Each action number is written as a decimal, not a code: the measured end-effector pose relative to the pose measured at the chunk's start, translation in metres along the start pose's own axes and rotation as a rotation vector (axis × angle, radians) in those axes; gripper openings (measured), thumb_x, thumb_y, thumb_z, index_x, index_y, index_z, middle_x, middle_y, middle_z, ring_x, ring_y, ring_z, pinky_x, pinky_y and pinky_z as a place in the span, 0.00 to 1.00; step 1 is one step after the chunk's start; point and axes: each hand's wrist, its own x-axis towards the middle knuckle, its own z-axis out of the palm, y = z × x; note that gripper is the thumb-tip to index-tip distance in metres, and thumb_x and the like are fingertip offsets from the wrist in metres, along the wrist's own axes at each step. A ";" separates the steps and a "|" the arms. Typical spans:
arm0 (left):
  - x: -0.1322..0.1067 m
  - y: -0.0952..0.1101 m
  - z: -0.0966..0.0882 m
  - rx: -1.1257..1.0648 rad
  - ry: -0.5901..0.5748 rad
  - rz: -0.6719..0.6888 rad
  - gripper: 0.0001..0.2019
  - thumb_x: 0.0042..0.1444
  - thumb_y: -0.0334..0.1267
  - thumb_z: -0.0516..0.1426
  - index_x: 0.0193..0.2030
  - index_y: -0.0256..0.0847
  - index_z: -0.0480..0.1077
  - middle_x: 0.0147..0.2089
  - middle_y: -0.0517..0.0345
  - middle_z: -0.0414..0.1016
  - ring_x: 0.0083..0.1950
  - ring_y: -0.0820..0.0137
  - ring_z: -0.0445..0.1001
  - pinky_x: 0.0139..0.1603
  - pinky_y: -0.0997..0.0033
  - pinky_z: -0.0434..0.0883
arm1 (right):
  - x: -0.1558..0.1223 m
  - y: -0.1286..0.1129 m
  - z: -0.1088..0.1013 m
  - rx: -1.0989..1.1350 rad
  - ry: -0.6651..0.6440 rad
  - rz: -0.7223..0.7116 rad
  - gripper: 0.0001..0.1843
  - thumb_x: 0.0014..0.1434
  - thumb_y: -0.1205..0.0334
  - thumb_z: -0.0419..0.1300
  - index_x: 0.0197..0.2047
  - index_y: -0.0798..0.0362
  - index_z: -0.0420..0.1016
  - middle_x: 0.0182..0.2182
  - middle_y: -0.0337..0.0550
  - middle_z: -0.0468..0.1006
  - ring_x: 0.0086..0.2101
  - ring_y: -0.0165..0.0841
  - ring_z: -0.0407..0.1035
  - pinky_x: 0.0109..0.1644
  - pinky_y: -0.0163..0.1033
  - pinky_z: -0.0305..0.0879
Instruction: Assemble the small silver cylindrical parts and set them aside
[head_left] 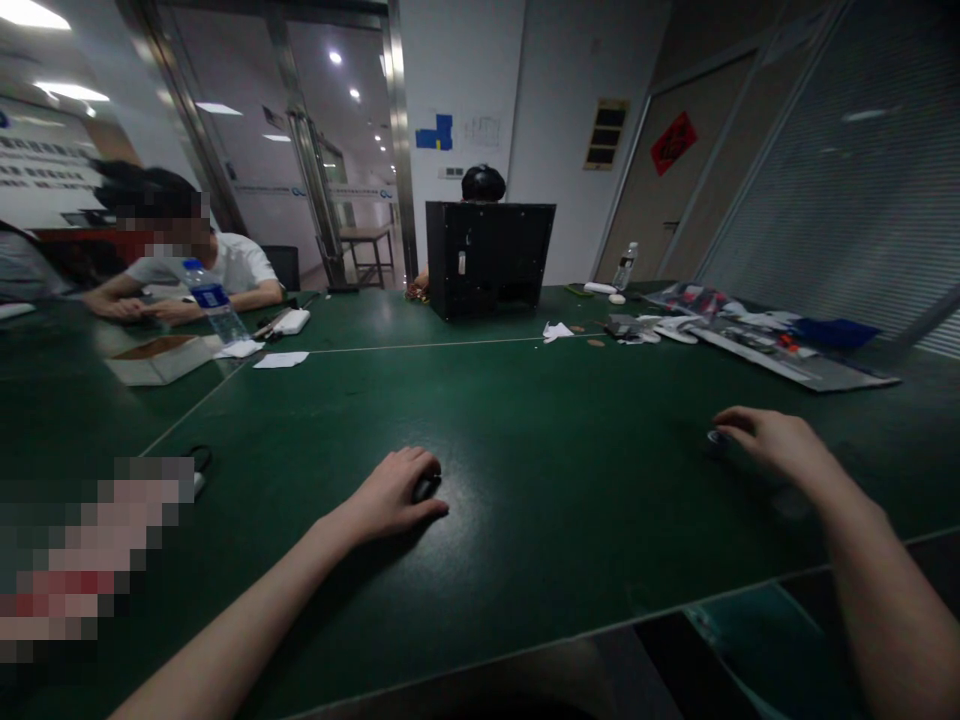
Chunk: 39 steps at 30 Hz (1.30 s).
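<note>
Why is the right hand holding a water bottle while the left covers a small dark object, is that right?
No: in the head view the right hand is over a small dark object on the green table, not a bottle. The water bottle stands far off, beside a seated person.

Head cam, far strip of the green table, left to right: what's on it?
Clear plastic water bottle with blue label → white rectangular device → black boxy case → clear plastic bottle with white cap → dark blue cloth

Left hand [390, 495] — dark object [427, 487] (half hidden)
</note>
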 end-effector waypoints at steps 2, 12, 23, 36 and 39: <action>0.000 0.000 0.000 -0.001 0.001 -0.003 0.19 0.54 0.52 0.57 0.46 0.41 0.67 0.47 0.51 0.69 0.48 0.60 0.67 0.47 0.61 0.65 | -0.001 -0.001 0.002 0.014 -0.009 0.004 0.16 0.58 0.59 0.54 0.47 0.53 0.74 0.44 0.54 0.76 0.39 0.43 0.70 0.40 0.42 0.61; 0.000 -0.005 0.004 -0.010 0.008 0.009 0.19 0.54 0.52 0.57 0.46 0.41 0.67 0.47 0.51 0.69 0.48 0.60 0.67 0.47 0.62 0.65 | -0.005 -0.005 0.000 -0.031 -0.015 0.010 0.14 0.58 0.63 0.53 0.46 0.56 0.74 0.45 0.54 0.76 0.41 0.42 0.71 0.43 0.41 0.61; 0.001 -0.003 0.004 -0.024 -0.002 0.006 0.18 0.54 0.51 0.57 0.45 0.41 0.67 0.48 0.51 0.68 0.48 0.60 0.67 0.48 0.61 0.65 | 0.007 0.008 0.009 -0.110 -0.024 0.012 0.16 0.58 0.61 0.53 0.47 0.53 0.75 0.45 0.49 0.77 0.42 0.43 0.72 0.43 0.41 0.63; 0.001 -0.003 0.003 -0.018 -0.002 -0.007 0.18 0.55 0.51 0.57 0.47 0.41 0.67 0.49 0.52 0.68 0.48 0.61 0.66 0.47 0.63 0.65 | 0.001 0.006 0.003 -0.103 -0.071 0.017 0.16 0.61 0.63 0.52 0.48 0.56 0.74 0.46 0.54 0.76 0.41 0.40 0.70 0.42 0.39 0.60; 0.001 -0.003 0.003 -0.014 0.001 -0.002 0.18 0.54 0.51 0.57 0.46 0.41 0.67 0.48 0.52 0.69 0.48 0.61 0.67 0.47 0.63 0.65 | -0.001 0.004 0.000 -0.085 -0.100 0.045 0.16 0.61 0.60 0.53 0.47 0.55 0.75 0.46 0.54 0.75 0.41 0.41 0.70 0.42 0.40 0.60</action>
